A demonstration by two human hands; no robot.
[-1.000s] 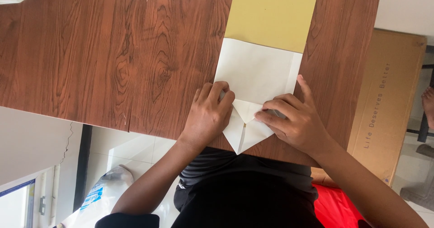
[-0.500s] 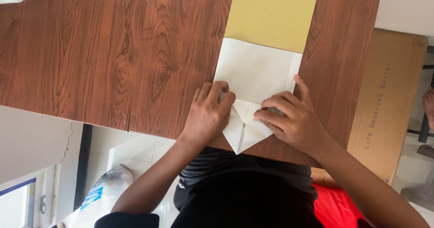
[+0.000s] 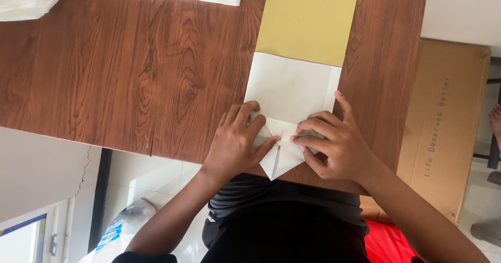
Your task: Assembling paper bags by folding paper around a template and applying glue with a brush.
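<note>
A sheet of paper [image 3: 292,88] — white on its near part, yellow on the far part — lay flat on the wooden worktop [image 3: 130,70], its near end folded into a point at the worktop's edge. The left hand [image 3: 237,143] rested palm down on the left flap, fingers [image 3: 249,112] spread and pressing, gripping nothing. The right hand [image 3: 334,145] lay on the right flap, its fingers curled with the tips pushing the fold down beside the centre seam — pressing, not clasping. A brown cardboard box [image 3: 443,132] stood beside the worktop, to the right.
</note>
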